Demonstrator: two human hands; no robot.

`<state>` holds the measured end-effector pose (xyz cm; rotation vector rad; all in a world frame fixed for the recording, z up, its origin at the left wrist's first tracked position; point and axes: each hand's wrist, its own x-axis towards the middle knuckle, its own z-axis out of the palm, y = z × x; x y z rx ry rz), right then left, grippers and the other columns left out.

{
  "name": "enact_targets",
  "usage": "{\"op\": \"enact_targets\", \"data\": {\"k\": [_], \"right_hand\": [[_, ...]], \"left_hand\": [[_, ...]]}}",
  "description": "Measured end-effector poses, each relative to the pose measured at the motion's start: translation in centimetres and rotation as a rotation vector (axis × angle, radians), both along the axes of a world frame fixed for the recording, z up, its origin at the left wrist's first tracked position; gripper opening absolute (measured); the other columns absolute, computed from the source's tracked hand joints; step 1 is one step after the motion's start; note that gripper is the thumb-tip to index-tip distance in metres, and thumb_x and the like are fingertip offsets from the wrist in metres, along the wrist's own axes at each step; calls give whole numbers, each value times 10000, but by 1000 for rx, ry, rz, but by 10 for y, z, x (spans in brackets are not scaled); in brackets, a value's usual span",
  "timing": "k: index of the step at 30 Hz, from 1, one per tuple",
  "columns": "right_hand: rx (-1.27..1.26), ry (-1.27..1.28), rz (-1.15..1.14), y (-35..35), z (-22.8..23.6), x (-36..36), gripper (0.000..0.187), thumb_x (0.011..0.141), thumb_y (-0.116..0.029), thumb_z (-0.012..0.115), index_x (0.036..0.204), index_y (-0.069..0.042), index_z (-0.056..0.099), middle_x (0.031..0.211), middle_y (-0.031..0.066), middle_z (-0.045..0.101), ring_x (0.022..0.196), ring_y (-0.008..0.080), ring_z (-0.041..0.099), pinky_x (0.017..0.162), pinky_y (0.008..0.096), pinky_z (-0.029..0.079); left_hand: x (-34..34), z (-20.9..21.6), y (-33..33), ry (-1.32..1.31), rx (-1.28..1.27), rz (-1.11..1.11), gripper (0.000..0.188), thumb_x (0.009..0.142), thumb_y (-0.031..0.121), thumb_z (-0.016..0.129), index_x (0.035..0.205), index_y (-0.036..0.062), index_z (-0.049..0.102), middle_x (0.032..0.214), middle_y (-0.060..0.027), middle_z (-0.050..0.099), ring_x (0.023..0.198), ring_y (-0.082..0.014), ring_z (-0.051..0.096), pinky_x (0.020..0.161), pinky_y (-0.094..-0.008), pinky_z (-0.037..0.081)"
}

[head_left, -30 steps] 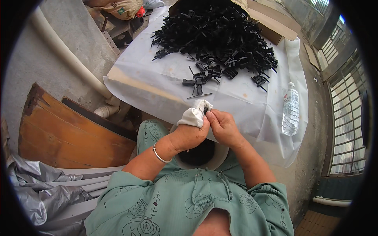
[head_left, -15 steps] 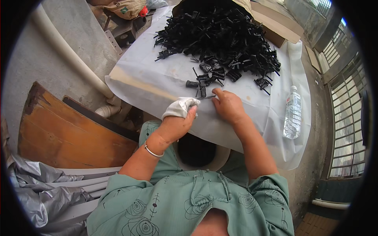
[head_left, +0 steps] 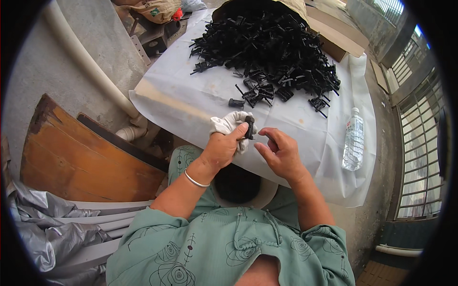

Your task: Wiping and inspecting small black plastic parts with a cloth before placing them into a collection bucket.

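Far left: a wooden board [head_left: 90, 157] is leaned against the wall, with grey sheeting [head_left: 43, 224] crumpled below it.

Left hand [head_left: 222, 148]: clenched around a white cloth [head_left: 226, 124], with a small black plastic part [head_left: 249, 127] pinched upright against the cloth at the fingertips. The part is held just over the near edge of the white-covered table [head_left: 191, 102], above the lap.

Right hand [head_left: 281, 152]: loosely open, nothing grasped, fingers curled just beside the part but apart from it.

Step judged to be wiping or cleaning one part with the cloth. The next move would seem to call for the part to be turned or taken by the right fingers while the cloth grip is kept firm.

Beyond: a large pile of black parts [head_left: 272, 47] sits well up the table; a clear water bottle [head_left: 353, 139] lies at the right edge.

Compared with half a second ago, the right hand has been drawn back from the loose parts near the pile, and a part is now seen at the cloth.
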<state>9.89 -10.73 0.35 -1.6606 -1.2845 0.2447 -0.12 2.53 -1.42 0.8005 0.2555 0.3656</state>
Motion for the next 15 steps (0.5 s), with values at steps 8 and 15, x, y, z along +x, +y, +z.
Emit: {"op": "enact_targets", "data": {"k": [8, 15], "right_hand": [[108, 98, -252, 12, 0, -1, 189, 787, -132, 669, 735, -5, 540, 607, 74, 534, 483, 129, 438, 468, 269, 389], [52, 161, 3, 6, -7, 11, 279, 912, -185, 529, 707, 4, 509, 586, -8, 419, 577, 72, 360, 512, 242, 340]], "left_hand": [[-5, 10, -23, 50, 489, 7, 231, 907, 101, 492, 1112, -6, 490, 857, -28, 555, 647, -58, 511, 554, -192, 457], [-5, 4, -19, 147, 786, 176, 289, 843, 10, 530, 1129, -15, 502, 890, -42, 572, 712, -38, 506, 567, -197, 453]]}}
